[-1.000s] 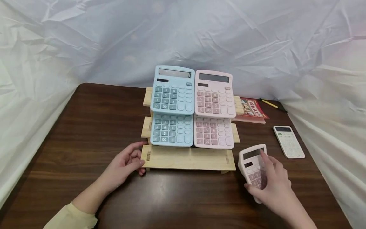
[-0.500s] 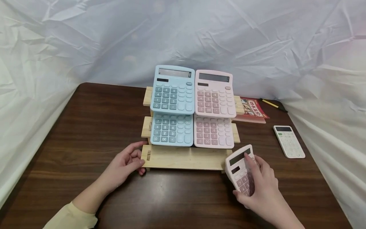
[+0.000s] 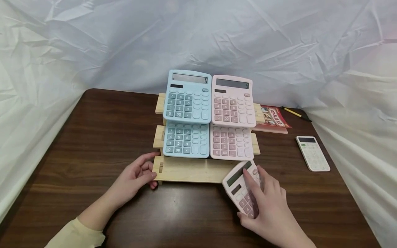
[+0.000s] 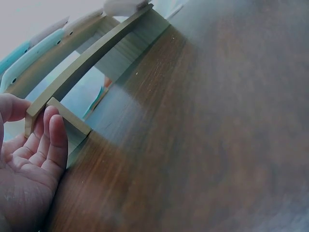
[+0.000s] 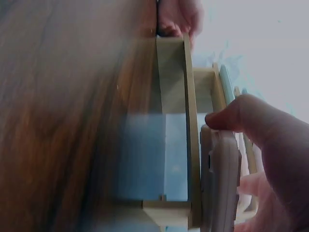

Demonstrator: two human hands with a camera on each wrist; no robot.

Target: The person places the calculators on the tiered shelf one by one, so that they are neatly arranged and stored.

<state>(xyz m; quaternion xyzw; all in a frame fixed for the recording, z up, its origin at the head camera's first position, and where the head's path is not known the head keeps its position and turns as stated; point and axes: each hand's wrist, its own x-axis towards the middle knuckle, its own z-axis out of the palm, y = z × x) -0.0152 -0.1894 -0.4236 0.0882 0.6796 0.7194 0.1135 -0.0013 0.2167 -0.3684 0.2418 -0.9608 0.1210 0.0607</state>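
Observation:
My right hand (image 3: 270, 203) grips a pink calculator (image 3: 236, 189), tilted, its top end overlapping the right part of the bottom shelf of a wooden stepped rack (image 3: 189, 170). In the right wrist view that calculator (image 5: 223, 179) is seen edge-on, close along the shelf board (image 5: 193, 145), with the thumb over its edge. At the rack's left end my left hand (image 3: 133, 177) pinches the bottom board between thumb and fingers; the left wrist view shows those fingers (image 4: 58, 133) under the board (image 4: 72, 72). Two blue calculators (image 3: 187, 96) and two pink calculators (image 3: 233, 101) lean on the upper shelves.
A white calculator (image 3: 313, 154) lies on the brown table (image 3: 77, 165) at right. Behind the rack's right end are a red printed booklet (image 3: 274, 119) and a yellow-and-black pen (image 3: 294, 113). White sheeting (image 3: 124, 44) hangs around the table's back and sides.
My right hand has carried the pink calculator leftward, from beside the rack to over the right end of its bottom shelf, tilting it further. The left hand has stayed in place.

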